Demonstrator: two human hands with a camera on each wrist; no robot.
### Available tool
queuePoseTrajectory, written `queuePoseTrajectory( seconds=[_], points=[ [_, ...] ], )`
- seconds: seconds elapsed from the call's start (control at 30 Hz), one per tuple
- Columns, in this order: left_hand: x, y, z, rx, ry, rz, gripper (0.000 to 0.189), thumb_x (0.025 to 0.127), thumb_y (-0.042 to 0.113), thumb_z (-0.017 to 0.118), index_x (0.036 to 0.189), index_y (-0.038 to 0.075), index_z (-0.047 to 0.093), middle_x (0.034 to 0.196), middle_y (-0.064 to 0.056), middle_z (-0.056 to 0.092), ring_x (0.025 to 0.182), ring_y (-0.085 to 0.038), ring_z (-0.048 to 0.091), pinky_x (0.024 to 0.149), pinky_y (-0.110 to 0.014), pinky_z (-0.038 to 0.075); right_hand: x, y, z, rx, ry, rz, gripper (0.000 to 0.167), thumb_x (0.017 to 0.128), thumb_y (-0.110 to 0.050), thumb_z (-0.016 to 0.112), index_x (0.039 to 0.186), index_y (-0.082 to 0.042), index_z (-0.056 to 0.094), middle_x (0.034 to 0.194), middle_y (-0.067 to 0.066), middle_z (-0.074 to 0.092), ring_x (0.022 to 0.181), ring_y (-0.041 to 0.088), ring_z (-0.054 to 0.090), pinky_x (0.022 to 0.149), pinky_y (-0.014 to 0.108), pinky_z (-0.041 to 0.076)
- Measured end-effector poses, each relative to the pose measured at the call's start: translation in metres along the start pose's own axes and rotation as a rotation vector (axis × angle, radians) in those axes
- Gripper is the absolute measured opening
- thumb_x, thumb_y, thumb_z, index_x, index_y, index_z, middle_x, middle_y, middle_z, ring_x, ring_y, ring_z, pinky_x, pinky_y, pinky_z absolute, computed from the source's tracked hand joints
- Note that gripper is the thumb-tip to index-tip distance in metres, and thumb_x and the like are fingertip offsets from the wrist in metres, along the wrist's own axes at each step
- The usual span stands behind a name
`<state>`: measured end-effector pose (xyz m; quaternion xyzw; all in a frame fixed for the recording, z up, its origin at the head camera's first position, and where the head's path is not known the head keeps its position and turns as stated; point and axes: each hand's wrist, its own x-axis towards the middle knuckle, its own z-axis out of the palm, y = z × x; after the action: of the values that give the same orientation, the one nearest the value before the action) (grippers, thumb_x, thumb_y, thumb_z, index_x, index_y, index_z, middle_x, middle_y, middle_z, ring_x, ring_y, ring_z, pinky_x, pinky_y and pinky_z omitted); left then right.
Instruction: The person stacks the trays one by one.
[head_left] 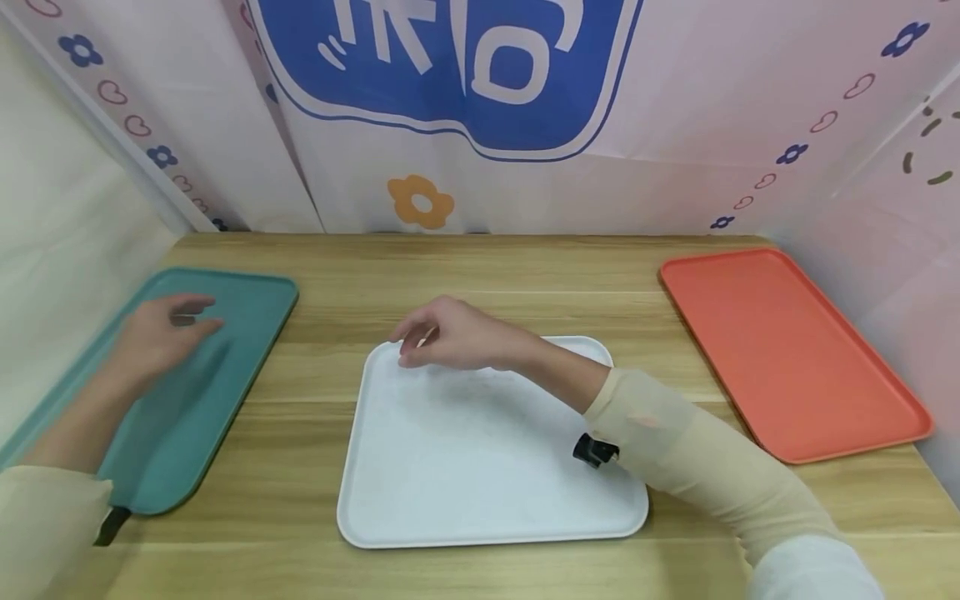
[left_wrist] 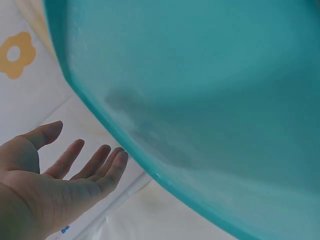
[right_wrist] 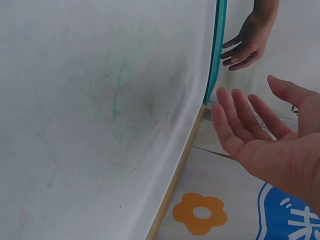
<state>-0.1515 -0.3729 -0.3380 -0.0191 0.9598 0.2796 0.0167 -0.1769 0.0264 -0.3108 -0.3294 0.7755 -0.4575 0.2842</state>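
Note:
Over the teal tray (head_left: pixel 247 292) on the left, my left hand (head_left: pixel 161 333) hovers with loosely bent fingers and nothing between them. The left wrist view shows this hand (left_wrist: pixel 70 185) relaxed, thumb apart from the fingers, its shadow on the tray. My right hand (head_left: pixel 457 333) is above the far edge of the white tray (head_left: pixel 480 467), thumb and fingers loosely curved. In the right wrist view its palm (right_wrist: pixel 280 155) is bare and the fingers are spread. Faint green and grey marks show on the white tray's surface.
A red-orange tray (head_left: pixel 795 350) lies at the right on the wooden table (head_left: pixel 315 467). Behind the table hangs a white printed cloth (head_left: pixel 600 196) with a blue sign and an orange flower (head_left: pixel 405 200). Pale cloth walls stand at both sides.

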Motion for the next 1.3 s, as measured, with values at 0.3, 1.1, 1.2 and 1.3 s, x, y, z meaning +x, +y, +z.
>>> queuePoseTrajectory(
  seconds=[0.3,1.1,1.2,1.3],
  points=[
    [-0.001,-0.012,-0.006,0.014,-0.015,-0.05,0.054,0.109,0.025,0.051,0.144,-0.016,0.044,0.143,-0.045,0.041,0.127,-0.064,0.043,0.09,-0.065,0.052,0.012,-0.003,0.007,-0.04,-0.033,-0.02,0.03,0.099,-0.005,0.069,0.128,0.002,0.07,0.112,0.008,0.073,0.103,0.017,0.068,0.088,0.021,0.057],
    [-0.005,-0.053,-0.022,0.103,0.014,-0.158,0.057,0.108,0.029,0.049,0.139,-0.019,0.045,0.138,-0.051,0.039,0.124,-0.068,0.04,0.094,-0.074,0.046,0.042,-0.005,0.027,-0.194,-0.12,-0.124,0.034,0.099,-0.001,0.065,0.132,0.006,0.065,0.125,0.02,0.069,0.112,0.025,0.068,0.091,0.015,0.053],
    [-0.004,-0.056,-0.024,0.106,0.016,-0.162,0.058,0.108,0.029,0.049,0.139,-0.019,0.045,0.137,-0.051,0.039,0.124,-0.069,0.039,0.096,-0.075,0.044,0.046,-0.006,0.028,-0.215,-0.119,-0.153,0.033,0.099,0.0,0.064,0.132,0.007,0.065,0.125,0.021,0.069,0.112,0.026,0.068,0.092,0.015,0.052],
    [-0.002,-0.059,-0.025,0.114,0.023,-0.186,0.058,0.107,0.03,0.05,0.139,-0.019,0.045,0.138,-0.051,0.039,0.126,-0.069,0.037,0.099,-0.075,0.042,0.05,-0.006,0.029,-0.262,-0.115,-0.174,0.033,0.099,0.001,0.063,0.131,0.006,0.066,0.123,0.02,0.07,0.11,0.024,0.069,0.091,0.014,0.052]
  ],
)
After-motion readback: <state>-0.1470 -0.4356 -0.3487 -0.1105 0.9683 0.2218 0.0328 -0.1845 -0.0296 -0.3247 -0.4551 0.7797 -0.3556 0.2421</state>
